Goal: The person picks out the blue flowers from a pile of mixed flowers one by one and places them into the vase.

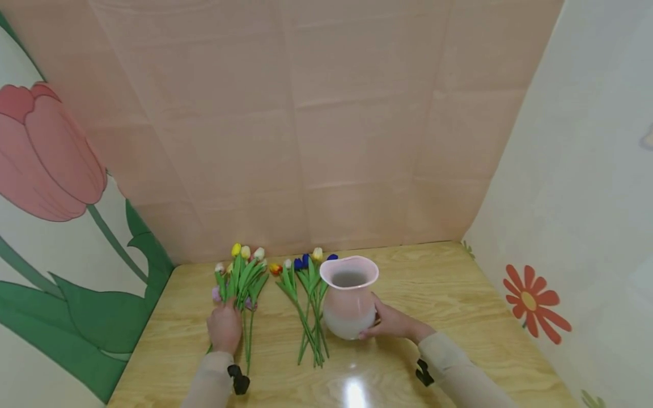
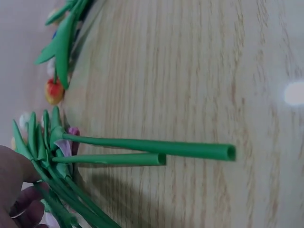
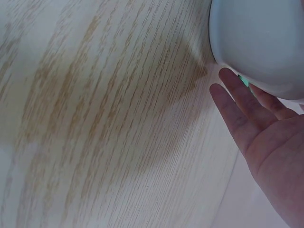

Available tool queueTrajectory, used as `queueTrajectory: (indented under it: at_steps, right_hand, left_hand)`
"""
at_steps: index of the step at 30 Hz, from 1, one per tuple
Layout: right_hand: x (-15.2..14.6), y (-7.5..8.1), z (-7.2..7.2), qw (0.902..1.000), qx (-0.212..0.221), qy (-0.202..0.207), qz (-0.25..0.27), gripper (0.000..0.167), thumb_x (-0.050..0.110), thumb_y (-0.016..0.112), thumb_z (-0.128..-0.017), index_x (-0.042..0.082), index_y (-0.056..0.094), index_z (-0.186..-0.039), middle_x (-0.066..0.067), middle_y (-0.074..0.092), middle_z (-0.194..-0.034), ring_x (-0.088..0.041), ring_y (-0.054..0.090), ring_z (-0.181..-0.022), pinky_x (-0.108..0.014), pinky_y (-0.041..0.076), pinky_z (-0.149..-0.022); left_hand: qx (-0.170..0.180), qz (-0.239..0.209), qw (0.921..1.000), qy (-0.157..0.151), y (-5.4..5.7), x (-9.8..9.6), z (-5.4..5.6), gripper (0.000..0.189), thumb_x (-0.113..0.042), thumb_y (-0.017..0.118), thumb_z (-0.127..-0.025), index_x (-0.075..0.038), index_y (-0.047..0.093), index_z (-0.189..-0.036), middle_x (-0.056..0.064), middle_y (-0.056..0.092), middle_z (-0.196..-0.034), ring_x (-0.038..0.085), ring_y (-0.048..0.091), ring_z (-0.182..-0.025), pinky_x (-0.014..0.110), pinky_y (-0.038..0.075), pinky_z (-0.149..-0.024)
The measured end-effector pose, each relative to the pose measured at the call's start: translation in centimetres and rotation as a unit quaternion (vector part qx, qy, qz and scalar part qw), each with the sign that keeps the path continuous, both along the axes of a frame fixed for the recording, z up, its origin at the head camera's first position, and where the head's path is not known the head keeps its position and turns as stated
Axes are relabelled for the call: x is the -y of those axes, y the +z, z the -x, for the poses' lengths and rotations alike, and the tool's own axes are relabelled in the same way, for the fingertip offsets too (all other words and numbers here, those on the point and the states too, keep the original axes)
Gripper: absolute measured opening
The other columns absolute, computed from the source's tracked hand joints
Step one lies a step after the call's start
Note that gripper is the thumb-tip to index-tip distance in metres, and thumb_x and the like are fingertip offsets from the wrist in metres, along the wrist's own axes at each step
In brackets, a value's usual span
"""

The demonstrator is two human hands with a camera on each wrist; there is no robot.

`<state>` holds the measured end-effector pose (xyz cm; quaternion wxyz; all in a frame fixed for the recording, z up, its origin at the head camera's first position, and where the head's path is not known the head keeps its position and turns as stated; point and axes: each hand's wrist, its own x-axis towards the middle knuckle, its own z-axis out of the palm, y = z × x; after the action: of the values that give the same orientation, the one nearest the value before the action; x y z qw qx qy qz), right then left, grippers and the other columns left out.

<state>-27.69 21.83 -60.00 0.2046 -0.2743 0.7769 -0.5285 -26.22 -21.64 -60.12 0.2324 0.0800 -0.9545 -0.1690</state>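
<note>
Along the foot of a creased pink-beige sheet [image 1: 352, 113], one counter [image 1: 433, 294]: pale yellow wood grain, glossy, with a white glare spot [image 1: 355, 391] near its front.

Left wall [image 1: 30, 45]: white, bearing one large pink tulip motif [image 1: 48, 156] with green stem and leaves. Right wall [image 1: 571, 141]: whitish, bearing one red flower motif [image 1: 529, 300], yellow at the centre.

Vase [image 1: 347, 309], one: pink above, whitish below, flared wavy rim; upright at the middle of the counter. Right hand [image 1: 390, 322]: at the vase's right side, fingers extended, somewhat spread, laid against its lower body.

Left bunch of tulips [image 1: 249, 279]: yellow, cream and lilac heads, towards the counter's left side, heads to the back. Left hand [image 1: 224, 328]: fingers curled round some of its green stems. Two further stems [image 2: 142, 144] point outward, ends hollow.

Second bunch [image 1: 310, 279]: orange-red, white, blue and cream heads, lying between the left bunch and the vase, stems crossing.

Sleeves [image 1: 206, 385], two: light beige, each with a black fitting [image 1: 238, 379] at the wrist.
</note>
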Motion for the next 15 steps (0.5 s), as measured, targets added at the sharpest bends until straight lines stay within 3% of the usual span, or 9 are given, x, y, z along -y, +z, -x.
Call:
queueTrajectory:
  at_steps: [8,15]
  right_hand:
    - [-0.04,0.03,0.06,0.9999,-0.008,0.006,-0.006,0.102,0.019,0.080,-0.079,0.022,0.009,-0.152,-0.013,0.037,-0.145,-0.028,0.048,-0.124,-0.035,0.047,-0.092]
    - [-0.10,-0.04,0.03,0.9999,-0.005,0.000,-0.009,0.101,0.019,0.081,-0.078,0.022,0.011,-0.151,-0.012,0.042,-0.141,-0.028,0.051,-0.120,-0.035,0.048,-0.090]
  left_hand:
    - [0.051,-0.003,0.9987,0.006,-0.17,0.14,-0.04,0.037,-0.004,0.067,-0.080,-0.005,0.066,-0.117,0.026,0.065,-0.103,0.040,0.063,-0.079,0.054,0.050,-0.067]
    - [0.066,-0.039,0.9970,0.008,0.46,-0.02,0.36,0.034,-0.005,0.065,-0.082,-0.003,0.065,-0.116,0.027,0.065,-0.100,0.040,0.063,-0.078,0.054,0.049,-0.062]
